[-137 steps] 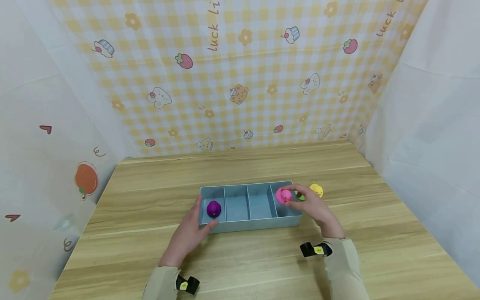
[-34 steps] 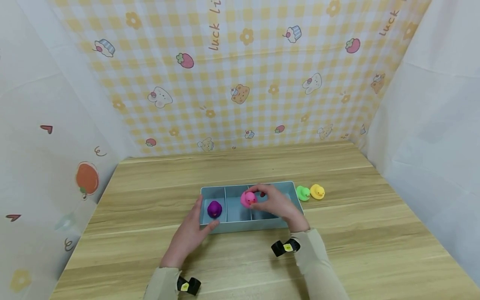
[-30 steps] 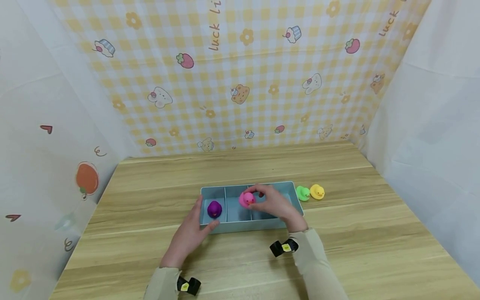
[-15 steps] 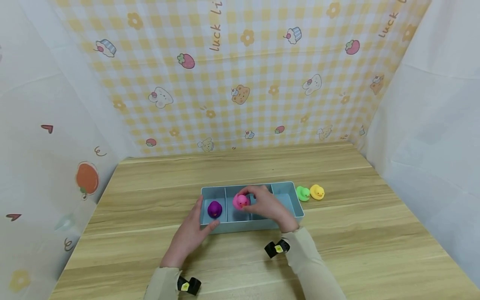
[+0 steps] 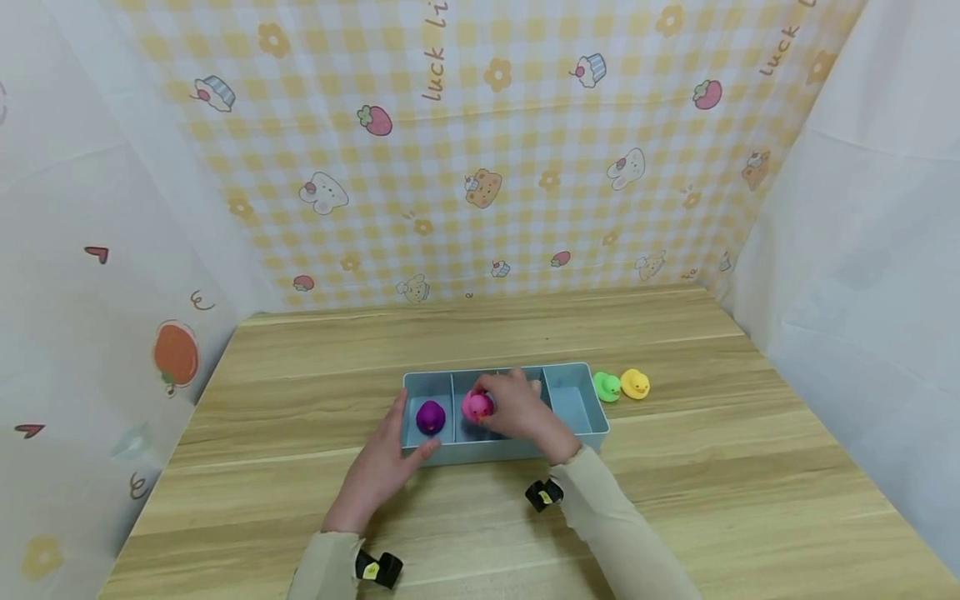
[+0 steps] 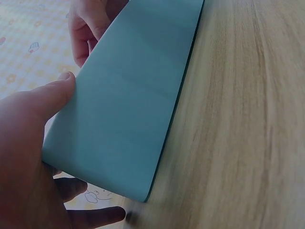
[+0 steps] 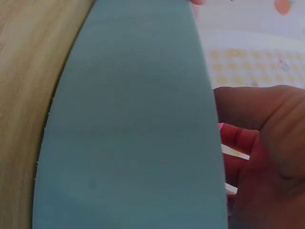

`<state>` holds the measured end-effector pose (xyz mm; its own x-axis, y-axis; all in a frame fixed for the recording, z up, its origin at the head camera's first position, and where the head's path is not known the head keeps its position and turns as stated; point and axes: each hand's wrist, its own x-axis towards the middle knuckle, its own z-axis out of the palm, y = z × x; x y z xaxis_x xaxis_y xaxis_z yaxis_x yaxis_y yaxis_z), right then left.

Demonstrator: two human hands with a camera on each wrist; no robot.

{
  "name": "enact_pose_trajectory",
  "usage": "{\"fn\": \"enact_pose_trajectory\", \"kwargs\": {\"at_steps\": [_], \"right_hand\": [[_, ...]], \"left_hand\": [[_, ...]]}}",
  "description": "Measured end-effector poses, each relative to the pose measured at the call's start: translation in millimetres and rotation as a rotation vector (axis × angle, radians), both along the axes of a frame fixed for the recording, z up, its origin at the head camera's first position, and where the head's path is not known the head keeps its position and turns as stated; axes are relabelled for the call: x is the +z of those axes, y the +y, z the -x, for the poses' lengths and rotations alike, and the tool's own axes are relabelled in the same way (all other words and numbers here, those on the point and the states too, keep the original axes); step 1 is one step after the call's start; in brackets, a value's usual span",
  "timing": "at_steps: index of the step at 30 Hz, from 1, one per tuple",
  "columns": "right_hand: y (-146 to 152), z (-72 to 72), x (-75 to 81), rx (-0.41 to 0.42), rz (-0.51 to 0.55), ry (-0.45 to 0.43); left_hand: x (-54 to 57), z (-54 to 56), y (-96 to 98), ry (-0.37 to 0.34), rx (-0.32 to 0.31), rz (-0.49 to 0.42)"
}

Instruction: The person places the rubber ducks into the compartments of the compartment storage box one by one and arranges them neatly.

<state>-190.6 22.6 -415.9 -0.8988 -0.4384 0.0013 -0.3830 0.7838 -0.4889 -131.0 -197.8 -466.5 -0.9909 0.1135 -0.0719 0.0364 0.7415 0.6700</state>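
A blue-grey box (image 5: 480, 452) with a row of compartments stands on the table. My left hand (image 5: 381, 463) rests against its left end, fingers nearly straight along the end wall and thumb at the front rim. In the left wrist view the thumb (image 6: 57, 95) touches the rim. A purple rubber duck (image 5: 431, 417) sits in the leftmost compartment. My right hand (image 5: 519, 410) pinches a pink rubber duck (image 5: 476, 407) inside the second compartment from the left; whether it touches the floor I cannot tell. In the right wrist view, the box wall (image 7: 133, 119) hides most of this duck.
Just right of the box, a green rubber duck (image 5: 607, 387) and a yellow rubber duck (image 5: 636, 384) stand side by side on the wooden table (image 5: 315, 358). A checked cloth (image 5: 420, 150) hangs behind the table, and white cloths hang at both sides.
My right hand has carried the pink duck leftward from over the rightmost compartment to the second from the left, then lowered it. The left hand and the box have stayed in place.
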Motion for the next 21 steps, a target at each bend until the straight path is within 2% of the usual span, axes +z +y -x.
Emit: {"fn": "enact_pose_trajectory", "kwargs": {"at_steps": [8,21], "right_hand": [[-7.0,-0.7,-3.2,-0.016,-0.086,0.034],[-16.1,1.3,-13.8,-0.050,-0.182,0.017]], "left_hand": [[1.0,-0.5,-0.1,-0.002,0.001,-0.007],[-0.6,0.3,-1.0,-0.004,0.000,-0.010]]}}
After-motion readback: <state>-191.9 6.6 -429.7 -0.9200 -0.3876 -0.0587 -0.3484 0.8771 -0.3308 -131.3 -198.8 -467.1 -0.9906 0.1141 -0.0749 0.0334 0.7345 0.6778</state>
